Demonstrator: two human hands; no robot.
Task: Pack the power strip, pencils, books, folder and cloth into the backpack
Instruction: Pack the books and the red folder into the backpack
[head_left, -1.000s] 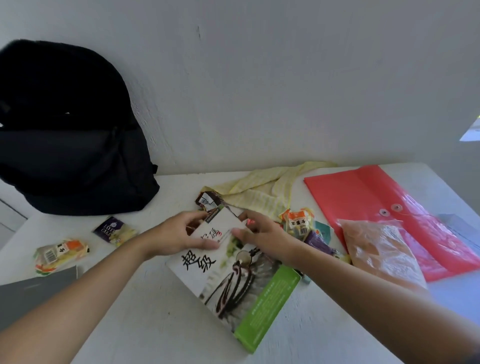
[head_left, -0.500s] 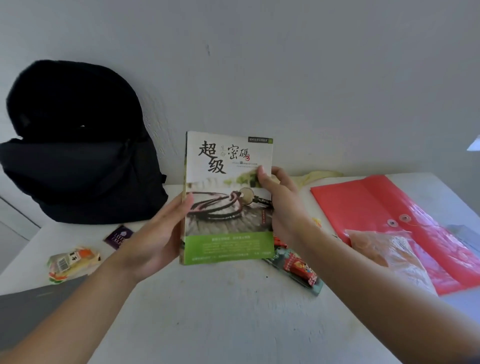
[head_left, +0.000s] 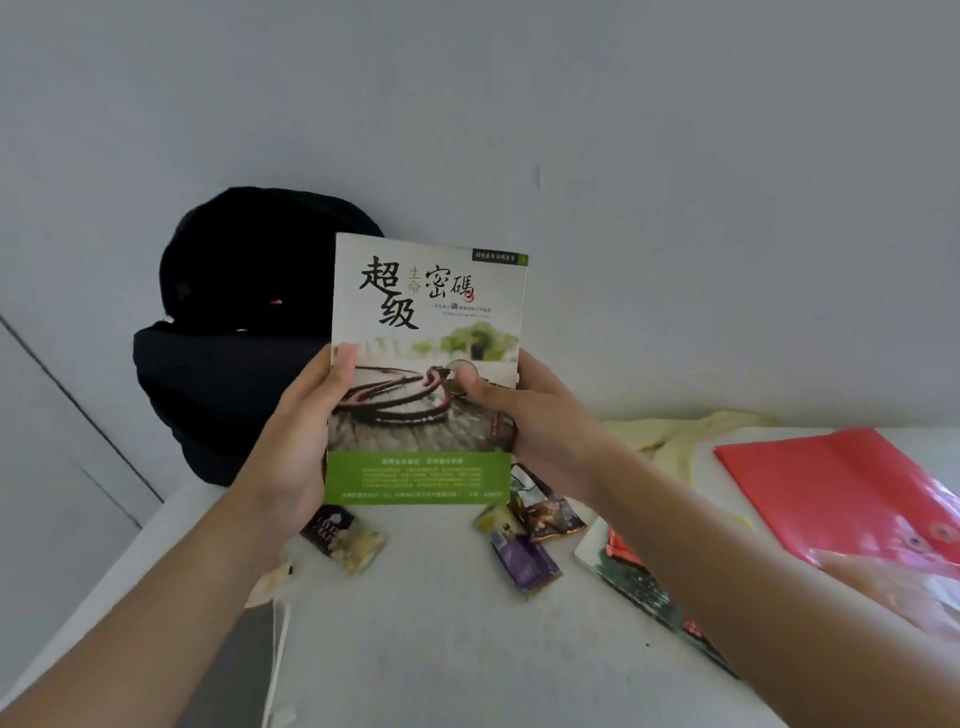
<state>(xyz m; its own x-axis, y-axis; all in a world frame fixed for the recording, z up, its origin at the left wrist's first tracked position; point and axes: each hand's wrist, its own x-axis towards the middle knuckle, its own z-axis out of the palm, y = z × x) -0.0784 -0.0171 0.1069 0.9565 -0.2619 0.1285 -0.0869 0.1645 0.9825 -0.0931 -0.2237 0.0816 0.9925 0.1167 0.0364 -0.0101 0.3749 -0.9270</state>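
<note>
Book (head_left: 426, 312) now raised upright off the table (head_left: 441, 649), left hand (head_left: 301, 431) and right hand (head_left: 540, 421) gripping its side edges; backpack (head_left: 234, 364) behind left hand (not yet packed).

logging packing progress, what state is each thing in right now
book, closed, held upright above the table
left hand, grips book's left edge
right hand, grips book's right edge
backpack, stands upright, book not inside
red folder, lies flat on table
yellow cloth, crumpled on table
</note>
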